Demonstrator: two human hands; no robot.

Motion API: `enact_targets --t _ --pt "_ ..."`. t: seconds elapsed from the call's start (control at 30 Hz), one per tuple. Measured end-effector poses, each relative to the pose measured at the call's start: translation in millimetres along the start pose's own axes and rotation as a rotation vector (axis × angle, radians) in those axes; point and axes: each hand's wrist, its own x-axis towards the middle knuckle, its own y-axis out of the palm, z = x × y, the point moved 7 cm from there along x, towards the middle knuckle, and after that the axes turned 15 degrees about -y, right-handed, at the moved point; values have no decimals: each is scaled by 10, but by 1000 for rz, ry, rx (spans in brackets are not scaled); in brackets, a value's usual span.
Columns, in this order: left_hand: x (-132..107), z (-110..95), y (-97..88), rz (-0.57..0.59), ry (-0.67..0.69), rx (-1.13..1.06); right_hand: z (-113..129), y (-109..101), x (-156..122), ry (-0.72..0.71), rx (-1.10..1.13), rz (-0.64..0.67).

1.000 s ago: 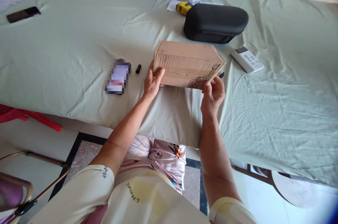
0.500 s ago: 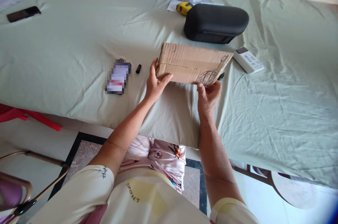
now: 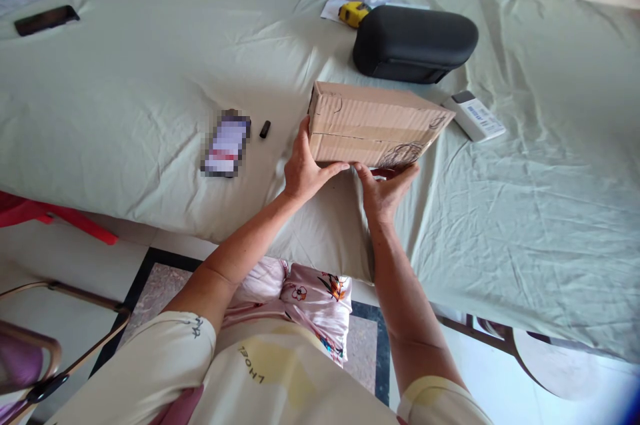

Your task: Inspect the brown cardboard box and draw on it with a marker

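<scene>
Now I'm tipping the cardboard box (image 3: pixel 373 123) further flat than a second ago; left hand (image 3: pixel 305 171) gripping its near-left corner, right hand (image 3: pixel 385 188) cupping underneath, above the surface (image 3: pixel 125 91) near edge.

Open cloth on counter (image 3: pixel 125 78) left of cardboard box (image 3: pixel 373 125); phone (image 3: pixel 226 145) and small black cap (image 3: pixel 265 129) lie there. Behind box, black case (image 3: pixel 415 43) blocks; white device (image 3: pixel 474 115) just right.
</scene>
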Motion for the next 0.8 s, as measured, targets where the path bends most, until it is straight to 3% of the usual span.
enact_targets --t 0.2,0.4,0.5,0.8 --pt "58 28 -38 -1 -1 -84 -70 -94 94 -143 -13 -42" --pt "85 -7 -256 -94 -6 -243 63 -364 172 -329 -68 -158" --pt "111 -2 -345 -149 4 -283 45 -439 197 -343 -47 -224" --pt "348 355 -343 -254 -66 -208 -187 -138 279 -282 172 -67"
